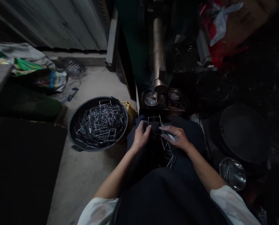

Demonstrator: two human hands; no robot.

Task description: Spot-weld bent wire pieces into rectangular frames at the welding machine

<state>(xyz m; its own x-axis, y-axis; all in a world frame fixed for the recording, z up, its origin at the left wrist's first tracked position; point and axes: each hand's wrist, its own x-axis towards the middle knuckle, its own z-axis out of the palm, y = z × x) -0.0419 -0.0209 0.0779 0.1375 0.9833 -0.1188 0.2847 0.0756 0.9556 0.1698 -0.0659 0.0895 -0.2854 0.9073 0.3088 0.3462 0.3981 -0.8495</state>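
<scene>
A thin rectangular wire frame (154, 117) stands up between my two hands, just below the machine. My left hand (142, 133) is closed with thumb and fingers pinching its left side. My right hand (177, 137) is closed round several straight, shiny wire pieces (169, 136), its fingertips at the frame's right side. More bent wire frames (169, 157) lie on my lap below the right hand. To the left a big black basin (71, 129) holds a heap of wire frames (99, 123).
Ahead is a machine with a metal cylinder (159, 53) and a small dish of metal bits (150, 99). A yellow crate (129, 110) touches the basin. At right are a dark round pan (244, 132) and a clear bowl (233, 175) with wire pieces.
</scene>
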